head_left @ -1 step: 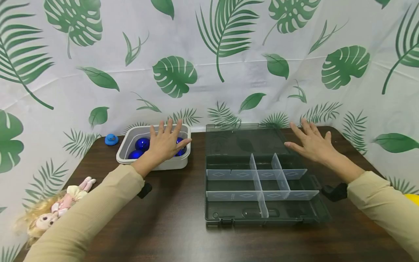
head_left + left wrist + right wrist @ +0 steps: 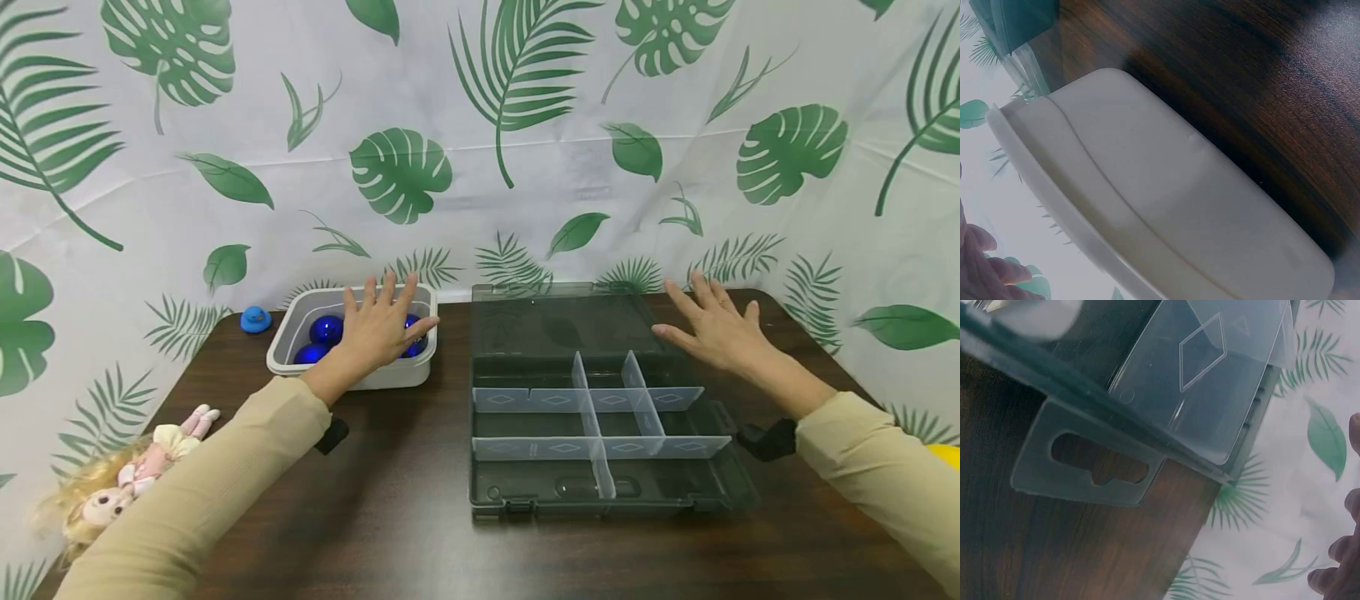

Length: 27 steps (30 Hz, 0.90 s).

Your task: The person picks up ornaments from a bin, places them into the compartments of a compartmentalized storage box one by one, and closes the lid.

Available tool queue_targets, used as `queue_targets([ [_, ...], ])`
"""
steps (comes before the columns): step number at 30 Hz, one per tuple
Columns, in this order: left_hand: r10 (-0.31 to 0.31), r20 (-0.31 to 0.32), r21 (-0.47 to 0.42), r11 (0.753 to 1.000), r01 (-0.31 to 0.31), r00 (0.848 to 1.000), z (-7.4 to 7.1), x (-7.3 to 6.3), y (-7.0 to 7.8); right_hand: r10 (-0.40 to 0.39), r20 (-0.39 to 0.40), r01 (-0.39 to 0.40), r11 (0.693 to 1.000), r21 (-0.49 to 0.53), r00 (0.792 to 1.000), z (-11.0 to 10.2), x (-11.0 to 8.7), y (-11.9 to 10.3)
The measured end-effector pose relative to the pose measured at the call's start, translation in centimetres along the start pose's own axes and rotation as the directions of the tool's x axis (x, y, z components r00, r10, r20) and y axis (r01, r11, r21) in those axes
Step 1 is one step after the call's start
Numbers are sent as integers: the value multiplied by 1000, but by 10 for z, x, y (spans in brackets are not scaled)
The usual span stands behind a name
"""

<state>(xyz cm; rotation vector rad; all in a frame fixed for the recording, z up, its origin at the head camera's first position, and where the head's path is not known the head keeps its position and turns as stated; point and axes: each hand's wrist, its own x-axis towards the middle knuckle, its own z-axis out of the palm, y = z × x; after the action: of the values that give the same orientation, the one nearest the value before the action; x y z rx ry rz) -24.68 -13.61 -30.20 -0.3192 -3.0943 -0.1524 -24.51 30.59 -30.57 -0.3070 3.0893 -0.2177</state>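
My left hand (image 2: 377, 327) is held over a white plastic tub (image 2: 386, 379), fingers spread and straight, holding nothing. Inside the tub lie several shiny blue balls (image 2: 327, 330), partly hidden behind the hand. The tub's side wall (image 2: 1166, 169) fills much of the left wrist view. My right hand (image 2: 716, 323), also with spread fingers and nothing in it, is above the right back of a dark see-through organizer box (image 2: 525, 492). Its lid stands open at the back, and clear dividers (image 2: 551, 402) split its inside. The right wrist view shows the box's hanging tab (image 2: 1088, 459).
A small blue rubber duck (image 2: 256, 320) sits at the table's back left edge. A blond doll (image 2: 142, 475) lies at the left edge, partly behind the left sleeve. Something yellow (image 2: 947, 455) shows at the far right. A leaf-printed cloth (image 2: 555, 100) hangs behind the dark wooden table (image 2: 390, 533).
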Motion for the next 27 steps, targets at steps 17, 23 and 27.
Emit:
queue_targets([
  [17,19,-117,-551,830,-81,993,1,-5,-40,-295,-20,269,839,472,955,38,-38,39],
  [23,-15,-20,-616,787,-1,1000,24,6,-45,-276,-19,251,840,480,961,48,-44,45],
  [27,-23,-13,-610,793,10,1000,31,15,-47,-264,-29,243,831,500,964,49,-42,46],
])
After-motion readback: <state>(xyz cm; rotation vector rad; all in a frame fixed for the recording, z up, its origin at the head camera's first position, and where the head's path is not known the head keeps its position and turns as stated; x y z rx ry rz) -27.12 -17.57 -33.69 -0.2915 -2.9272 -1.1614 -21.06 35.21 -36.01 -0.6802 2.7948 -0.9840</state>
